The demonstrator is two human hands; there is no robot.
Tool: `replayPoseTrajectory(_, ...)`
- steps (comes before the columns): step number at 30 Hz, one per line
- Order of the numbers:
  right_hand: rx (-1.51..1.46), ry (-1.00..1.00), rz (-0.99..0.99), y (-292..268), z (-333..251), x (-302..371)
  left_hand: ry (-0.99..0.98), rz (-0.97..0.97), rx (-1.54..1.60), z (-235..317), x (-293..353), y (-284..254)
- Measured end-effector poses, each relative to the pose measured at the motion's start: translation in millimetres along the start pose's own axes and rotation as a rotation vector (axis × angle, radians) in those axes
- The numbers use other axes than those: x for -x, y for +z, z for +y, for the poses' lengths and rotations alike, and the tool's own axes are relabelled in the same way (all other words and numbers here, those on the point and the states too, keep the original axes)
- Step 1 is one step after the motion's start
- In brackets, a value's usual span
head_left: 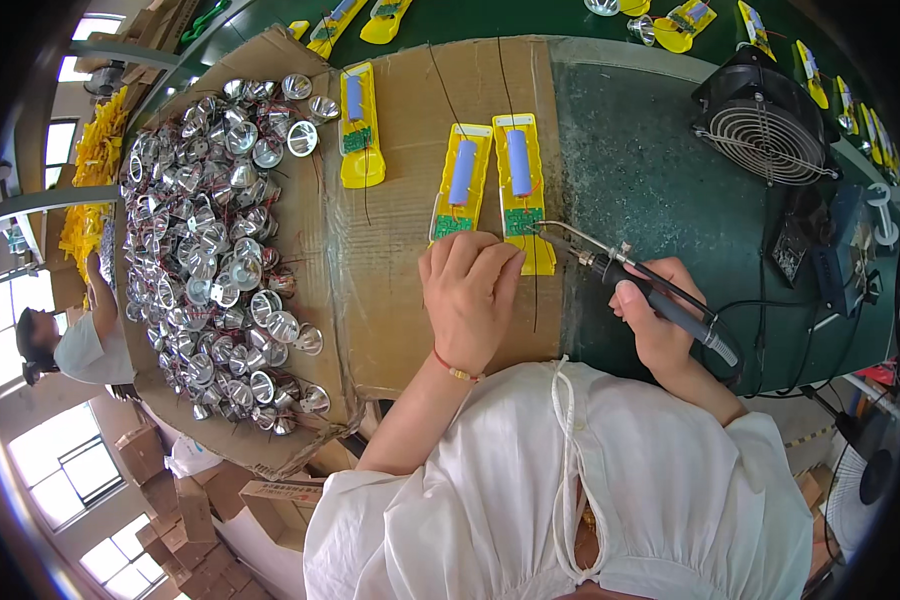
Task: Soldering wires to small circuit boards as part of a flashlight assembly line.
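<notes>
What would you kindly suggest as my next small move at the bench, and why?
Perhaps use the left hand to steady the yellow shell nearest the soldering iron, because the right hand holds the iron with its tip at that shell's green circuit board. The left hand is at the shell's lower end, though whether it touches is unclear.

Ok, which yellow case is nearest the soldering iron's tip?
The rightmost yellow case on the cardboard: the soldering iron has its tip at this one's green board. The other yellow cases all lie farther away.
</notes>
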State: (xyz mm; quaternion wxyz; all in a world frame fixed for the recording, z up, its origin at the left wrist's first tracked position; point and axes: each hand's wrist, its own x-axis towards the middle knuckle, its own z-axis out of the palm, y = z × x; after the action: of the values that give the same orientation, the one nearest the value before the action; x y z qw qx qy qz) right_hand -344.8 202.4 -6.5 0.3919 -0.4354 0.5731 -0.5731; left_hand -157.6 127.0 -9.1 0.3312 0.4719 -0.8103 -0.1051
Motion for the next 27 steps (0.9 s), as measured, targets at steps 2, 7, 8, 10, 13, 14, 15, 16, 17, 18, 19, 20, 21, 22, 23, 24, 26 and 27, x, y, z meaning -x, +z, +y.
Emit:
replayPoseTrajectory(2,-0.034,-0.012,-0.008,0.3,0.8,0.1,0.045,0.032,0.036,0.6,-0.6,0.6)
replayPoseTrajectory(7,-0.057,0.074,0.015,1.0,1.5,-0.6,0.003,0.020,0.037,0.5,-0.9,1.8)
replayPoseTrajectory(8,-0.088,0.019,0.014,0.9,1.5,-0.6,0.036,0.049,0.053,0.2,-0.8,2.1)
replayPoseTrajectory(10,-0.060,0.080,0.014,0.5,1.3,-0.5,0.006,0.017,0.040,-0.6,-0.7,2.7)
replayPoseTrajectory(13,-0.056,0.102,0.002,1.5,1.7,-0.2,0.032,0.003,0.027,-0.7,-0.8,3.8)
replayPoseTrajectory(14,-0.090,0.048,-0.012,2.0,1.9,-0.4,0.089,0.021,0.032,-0.7,-0.9,3.9)
replayPoseTrajectory(15,-0.061,0.109,0.000,2.2,1.8,-0.5,0.055,-0.001,0.017,-0.6,-1.1,3.9)
replayPoseTrajectory(16,-0.039,0.090,-0.009,1.9,1.5,-0.4,0.053,0.006,0.029,-0.5,-1.2,3.6)
replayPoseTrajectory(17,-0.033,0.027,-0.026,1.6,1.2,-0.4,0.088,0.036,0.055,-0.5,-1.3,3.2)
replayPoseTrajectory(18,-0.018,0.072,-0.019,1.2,1.0,-0.4,0.051,0.013,0.041,-0.4,-1.4,2.9)
replayPoseTrajectory(19,-0.031,0.069,-0.009,0.8,0.9,-0.2,0.021,0.018,0.068,-0.5,-1.4,2.4)
replayPoseTrajectory(20,-0.058,0.025,-0.007,0.4,0.8,0.2,0.033,0.052,0.106,-0.5,-1.4,2.3)
replayPoseTrajectory(21,-0.042,0.069,0.000,0.5,1.1,0.4,-0.012,0.020,0.097,-0.5,-1.3,2.6)
replayPoseTrajectory(22,-0.040,0.068,-0.008,0.9,1.8,0.2,0.001,0.015,0.062,-0.8,-1.4,3.0)
replayPoseTrajectory(23,-0.059,0.012,-0.026,1.2,2.5,-0.1,0.045,0.028,0.038,-1.0,-1.4,3.5)
replayPoseTrajectory(24,-0.039,0.066,-0.018,1.2,2.9,-0.3,0.012,0.010,0.026,-1.1,-1.0,3.8)
replayPoseTrajectory(26,-0.113,0.054,-0.007,1.1,3.1,-0.2,0.042,0.039,0.038,-1.3,-0.1,4.3)
replayPoseTrajectory(27,-0.080,0.118,0.004,0.6,2.8,0.0,0.002,0.011,0.024,-1.5,0.3,4.6)
